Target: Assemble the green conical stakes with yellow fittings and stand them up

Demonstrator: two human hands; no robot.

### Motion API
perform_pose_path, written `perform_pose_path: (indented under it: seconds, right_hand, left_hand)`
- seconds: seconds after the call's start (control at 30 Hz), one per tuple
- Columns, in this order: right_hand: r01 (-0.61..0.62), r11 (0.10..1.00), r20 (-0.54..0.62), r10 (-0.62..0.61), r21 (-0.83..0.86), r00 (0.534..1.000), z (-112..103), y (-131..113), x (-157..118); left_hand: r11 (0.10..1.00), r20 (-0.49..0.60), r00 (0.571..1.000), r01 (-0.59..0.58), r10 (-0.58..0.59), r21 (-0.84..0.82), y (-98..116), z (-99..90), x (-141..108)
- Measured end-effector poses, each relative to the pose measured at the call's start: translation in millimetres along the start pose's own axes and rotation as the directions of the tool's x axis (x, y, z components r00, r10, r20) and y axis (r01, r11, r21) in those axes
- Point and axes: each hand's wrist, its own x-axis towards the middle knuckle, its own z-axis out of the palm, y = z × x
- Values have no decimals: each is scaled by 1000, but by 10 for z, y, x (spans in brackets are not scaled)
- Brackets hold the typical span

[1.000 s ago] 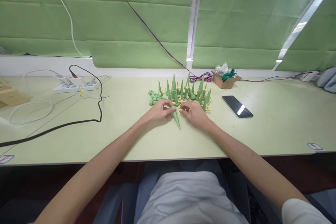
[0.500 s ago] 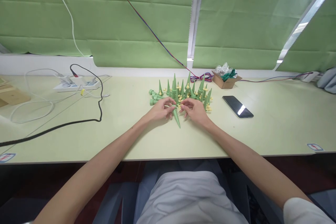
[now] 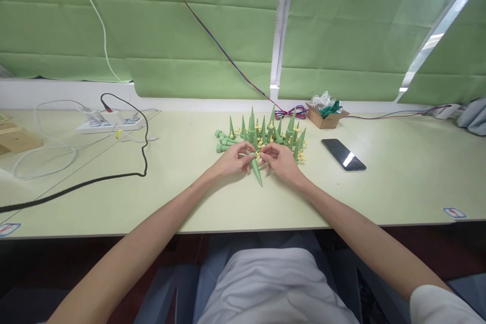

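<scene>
My left hand (image 3: 236,158) is closed around the wide end of a green plastic plant watering spike (image 3: 257,172), whose tip points down toward the table's front edge. Close against it, my right hand (image 3: 280,159) pinches a small yellow valve (image 3: 258,155) at the spike's wide end. The fingers partly hide where the two pieces meet. Just beyond my hands stands a cluster of several green spikes (image 3: 252,124), many upright with small yellow valves on them. A few other green spikes (image 3: 224,148) lie on their sides at the cluster's left.
A black phone (image 3: 343,154) lies to the right on the pale table (image 3: 398,182). Behind it are a small cardboard box (image 3: 325,120) with plastic and green material, and coiled wires (image 3: 296,112). At left are a power strip (image 3: 112,125), cables and a wooden block (image 3: 18,135).
The spike's tip has swung slightly to the right and toward me. Both hands stay nearly in place, with the right fingers a little closer to the left ones.
</scene>
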Motion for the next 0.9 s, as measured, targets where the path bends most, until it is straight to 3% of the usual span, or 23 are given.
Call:
perform_pose_path:
  seconds: [0.9]
  right_hand:
    - [-16, 978, 29, 22, -208, 999, -11, -23, -37]
  left_hand:
    - [998, -36, 998, -51, 52, 35, 0, -5, 12]
